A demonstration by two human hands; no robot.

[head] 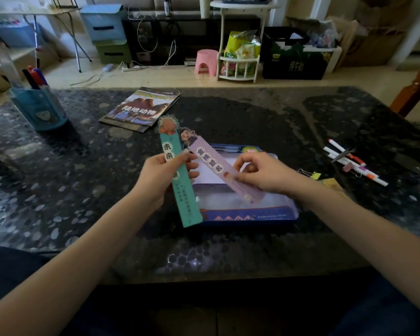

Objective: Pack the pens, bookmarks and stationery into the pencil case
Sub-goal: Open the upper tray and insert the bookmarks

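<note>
Holding one bookmark in each hand above the open pencil case (250, 215).

Your left hand (160, 177) has its fingers curled round the green bookmark (180, 175); your right hand (264, 173) pinches the purple bookmark (218, 167), which slants across the case. Lay each one flat along the case's length so neither bends, then release. Pens (349, 161), scissors (343, 155) and clips (313, 174) wait on the table (228, 112) to your right.

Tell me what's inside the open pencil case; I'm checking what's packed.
The pencil case shows a white sheet inside. The purple bookmark, green bookmark and both hands cover the rest.
</note>
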